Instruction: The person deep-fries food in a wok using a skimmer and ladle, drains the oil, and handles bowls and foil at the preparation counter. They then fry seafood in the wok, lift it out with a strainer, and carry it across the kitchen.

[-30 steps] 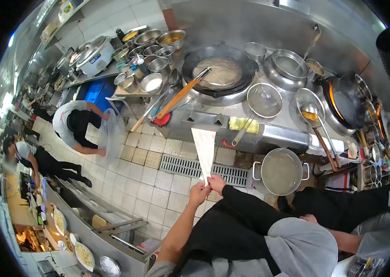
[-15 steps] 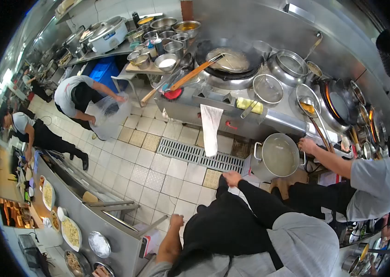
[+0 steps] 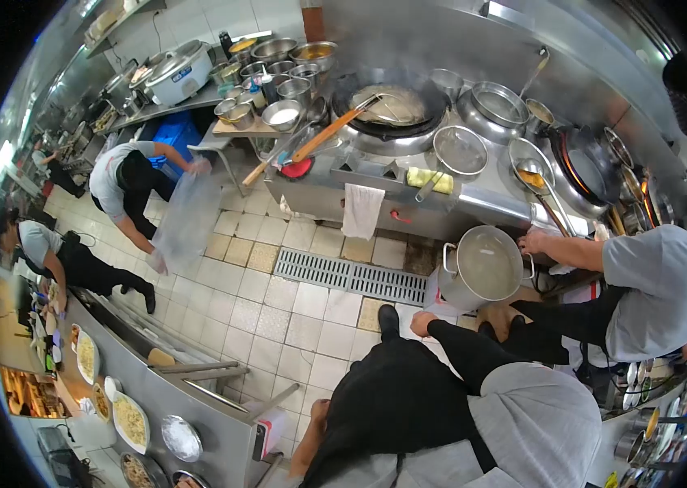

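Note:
My right hand [image 3: 421, 324] hangs low over the floor with its fingers curled in, and nothing shows in it. Just beyond it stands a large two-handled steel pot [image 3: 488, 264] of cloudy liquid, apart from the hand. My left hand [image 3: 319, 411] is down by my side, partly covered by my black apron [image 3: 396, 390]. What shows of its fingers is curled, with no object visible. The steel counter [image 3: 221, 435] at the left is the nearest thing to it.
A co-worker's hand [image 3: 533, 241] is beside the pot. Another person handles a clear plastic bag [image 3: 189, 215] at the left. A wok [image 3: 392, 106] of liquid sits on the range under a wooden-handled tool [image 3: 335, 130]. A floor drain [image 3: 347, 275] crosses the tiles; a white towel [image 3: 362, 210] hangs from the range.
My left hand has moved back and is now partly behind the apron. My right hand has shifted slightly right and down. The co-worker at left has lowered and spread the plastic bag.

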{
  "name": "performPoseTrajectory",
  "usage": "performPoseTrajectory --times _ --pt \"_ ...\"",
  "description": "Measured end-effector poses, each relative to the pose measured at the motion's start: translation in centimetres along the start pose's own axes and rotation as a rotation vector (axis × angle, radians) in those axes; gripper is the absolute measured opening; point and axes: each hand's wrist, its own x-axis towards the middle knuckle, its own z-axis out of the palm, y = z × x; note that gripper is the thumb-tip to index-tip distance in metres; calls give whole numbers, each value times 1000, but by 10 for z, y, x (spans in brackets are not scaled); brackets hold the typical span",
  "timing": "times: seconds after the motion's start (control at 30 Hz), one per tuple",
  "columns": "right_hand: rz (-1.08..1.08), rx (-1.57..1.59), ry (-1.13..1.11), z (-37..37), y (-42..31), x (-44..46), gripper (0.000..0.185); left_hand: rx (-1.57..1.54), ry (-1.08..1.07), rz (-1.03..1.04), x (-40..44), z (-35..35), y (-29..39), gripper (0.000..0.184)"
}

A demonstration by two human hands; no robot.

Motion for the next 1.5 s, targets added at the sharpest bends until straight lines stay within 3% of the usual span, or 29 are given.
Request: performPoseTrajectory --times 0.1,0.13,0.2,0.23,0.33,0.47,0.6,0.7,0.9,1.07,1.27,1.4,1.5 --pt "-123 -17 -68 3 -16 14 32 157 55 29 23 -9 33 25" --pt "-115 12 -147 -1 -26 15 32 4 65 -20 34 -10 33 24" --pt "-312 -128 -251 -14 -44 8 30 -300 72 -118 66 -7 17 25" --pt "-273 -91 -249 -16 -50 10 31 -514 -48 -137 75 -16 13 32" --pt "-184 11 -226 -10 -56 16 32 -264 124 -187 65 -19 57 30" --pt "-121 51 -165 -23 -44 12 33 -318 39 -188 74 -26 56 31" --pt "-103 27 -72 0 -8 20 37 -57 38 -42 45 -32 61 18" --pt "-1 1 -239 -4 9 5 36 111 7 28 23 -39 63 19" --pt "125 96 -286 -14 15 -29 31 -15 66 -82 10 -26 87 10" --pt "14 37 -214 -2 10 -13 34 -113 9 -143 15 -23 87 35" --pt "-18 132 -231 -33 -16 -11 40 -199 153 -146 12 -20 118 47" --pt "-102 38 -145 -10 -9 10 40 -312 -92 -29 46 -37 56 39" --pt "-45 80 -179 -10 -6 9 40 -475 -224 -97 57 -50 25 33"
